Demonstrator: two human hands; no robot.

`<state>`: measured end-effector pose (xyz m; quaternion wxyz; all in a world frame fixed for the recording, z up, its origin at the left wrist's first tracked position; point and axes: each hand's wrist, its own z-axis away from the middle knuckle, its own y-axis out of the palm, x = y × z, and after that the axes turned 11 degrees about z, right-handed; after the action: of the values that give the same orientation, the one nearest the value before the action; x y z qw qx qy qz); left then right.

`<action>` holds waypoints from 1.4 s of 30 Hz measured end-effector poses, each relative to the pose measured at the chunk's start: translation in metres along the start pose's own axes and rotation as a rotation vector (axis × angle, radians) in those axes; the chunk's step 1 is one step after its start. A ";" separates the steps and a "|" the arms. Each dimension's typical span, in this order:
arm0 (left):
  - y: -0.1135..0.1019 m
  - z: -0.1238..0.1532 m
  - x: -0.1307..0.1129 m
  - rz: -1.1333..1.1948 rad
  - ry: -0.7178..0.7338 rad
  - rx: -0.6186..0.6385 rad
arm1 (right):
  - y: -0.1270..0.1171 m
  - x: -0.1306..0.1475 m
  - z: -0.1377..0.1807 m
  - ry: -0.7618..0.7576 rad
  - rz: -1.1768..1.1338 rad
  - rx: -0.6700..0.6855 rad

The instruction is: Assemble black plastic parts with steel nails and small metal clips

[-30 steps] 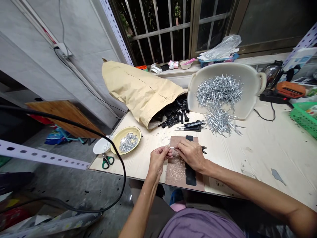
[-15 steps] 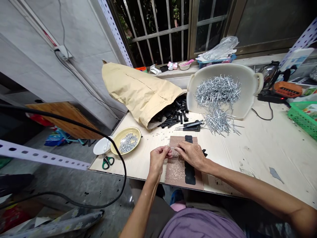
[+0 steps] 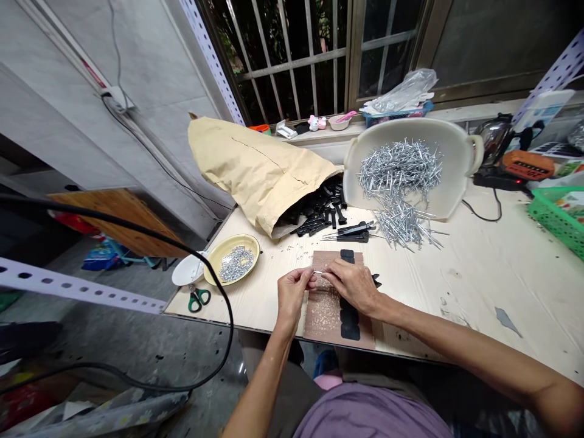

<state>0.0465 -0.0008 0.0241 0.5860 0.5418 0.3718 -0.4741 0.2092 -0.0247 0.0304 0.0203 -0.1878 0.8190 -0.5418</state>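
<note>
My left hand [image 3: 292, 295] is closed, thumb and forefinger pinching one end of a thin silver metal pin [image 3: 318, 272]. The other end meets the pinched fingers of my right hand [image 3: 354, 287], also closed. Both hands are over a brown board [image 3: 326, 322] with worn, speckled marks. A strip of black rounded pads [image 3: 350, 322] runs along that board, partly under my right hand. A pointed black piece [image 3: 376, 281] sticks out beyond my right hand; whether it is held cannot be seen.
A tilted white basin [image 3: 456, 182] spills silver pins [image 3: 406, 228] onto the table. Black plastic parts [image 3: 326, 213] come out of a paper sack [image 3: 260, 170]. Small metal pieces fill a yellow dish [image 3: 253, 246]; green-handled scissors [image 3: 199, 298] lie nearby. A black cable [image 3: 223, 292] hangs at left.
Hardly anything differs. Both hands keep their pinch on the pin over the board, and the view has shifted very slightly.
</note>
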 end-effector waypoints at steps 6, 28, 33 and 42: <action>0.004 -0.002 0.001 0.064 -0.063 -0.003 | 0.004 0.000 -0.002 -0.067 0.171 -0.128; 0.004 -0.005 0.007 0.036 -0.050 0.037 | 0.005 -0.008 0.001 0.067 -0.102 0.106; 0.007 -0.004 0.008 0.080 -0.120 0.048 | 0.000 -0.011 0.003 0.059 -0.068 0.092; 0.018 -0.003 0.003 0.242 -0.269 0.077 | -0.003 -0.020 0.012 0.067 -0.133 0.076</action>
<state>0.0649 0.0009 0.0255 0.6622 0.5363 0.2039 -0.4820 0.2318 -0.0295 0.0246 -0.0361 -0.2226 0.7839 -0.5785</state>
